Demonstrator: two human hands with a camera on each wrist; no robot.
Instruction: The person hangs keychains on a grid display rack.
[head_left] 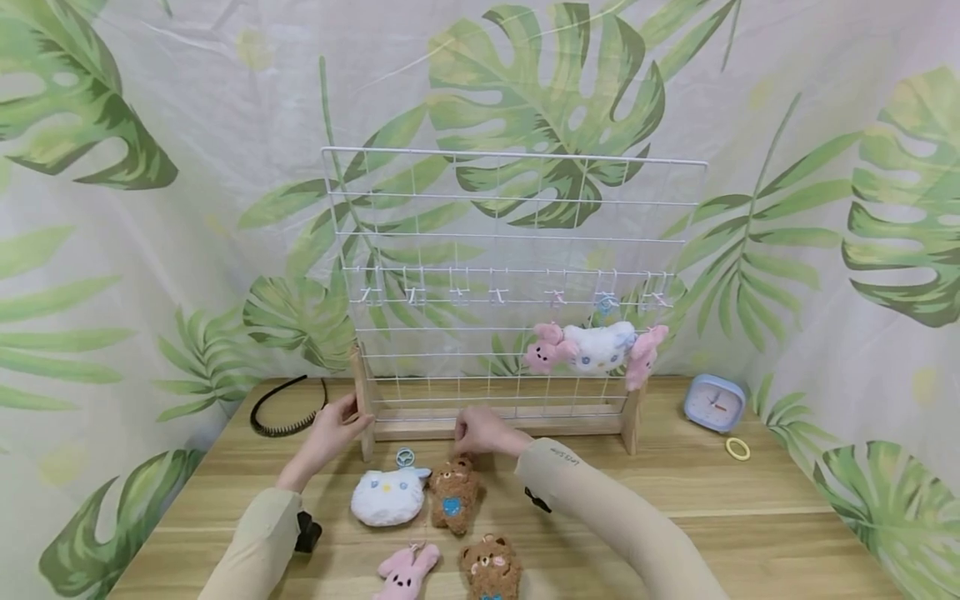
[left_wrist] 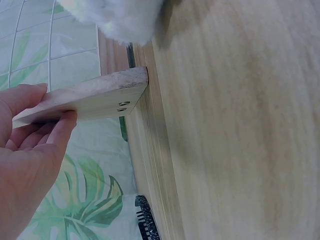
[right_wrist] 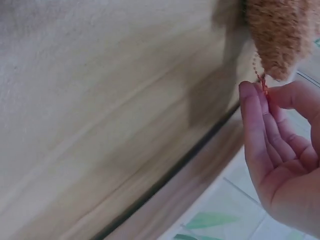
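Head view: a brown bear (head_left: 453, 500) is held just below the right hand (head_left: 487, 431), its long axis run roughly from the rack toward the person, ears at the hand and feet toward the near side. By the right wrist view, only its cord (right_wrist: 264, 85) is pinched, between thumb and fingers; whether the bear's body is borne by the table (head_left: 750, 533) cannot be told. The row of small hooks (head_left: 498, 296) is set above and beyond that hand, halfway up the wire grid (head_left: 517, 156) — so the cord end of the bear is the end turned toward the hooks.

By the left hand (head_left: 333, 429) no toy is held: the rack's left wooden leg (left_wrist: 95, 97) is gripped between thumb and fingers, well apart from the right hand. The bear is thus nearer the right hand.

Just left of the bear a white plush (head_left: 387, 497) is laid, a blue ring (head_left: 405, 457) above it; whether the two toys touch is unclear. Nearer the person, a pink plush (head_left: 407, 575) and a second bear (head_left: 491, 568) are placed. Between the right hand and the grid's foot, little room is left by the wooden crossbar (head_left: 562, 425). Three plush toys (head_left: 600, 346) are hung at the rack's right side — well aside from the held bear. Farther out, a black hairband (head_left: 281, 432) is seen at left, a blue clock (head_left: 715, 402) and a yellow ring (head_left: 738, 449) at right.
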